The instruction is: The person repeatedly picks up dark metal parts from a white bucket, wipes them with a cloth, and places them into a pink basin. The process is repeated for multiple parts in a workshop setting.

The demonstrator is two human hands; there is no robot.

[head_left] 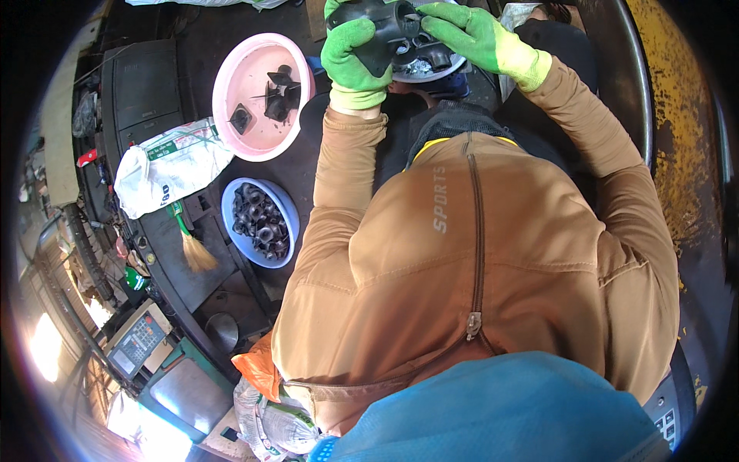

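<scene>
At the top of the head view, my left hand (348,58), in a green glove, is closed around a black tubular part (391,23) with a round open end. My right hand (481,37), gloved alike, reaches in from the right. Its fingertips meet the part near the rim of that opening, and the contact is too small to make out fully. Just beneath the hands sits a pale basin (456,66) holding more black moulded parts (433,55), partly hidden by the gloves and the held part.
Left of my hands stands a pink basin (223,92) with a few black pieces. Nearer is a blue basin (292,223) full of small black parts. A white sack (173,169), a hand brush (198,250) and a machine with a keypad (140,344) lie further left. A yellow worn surface (673,100) rises at right.
</scene>
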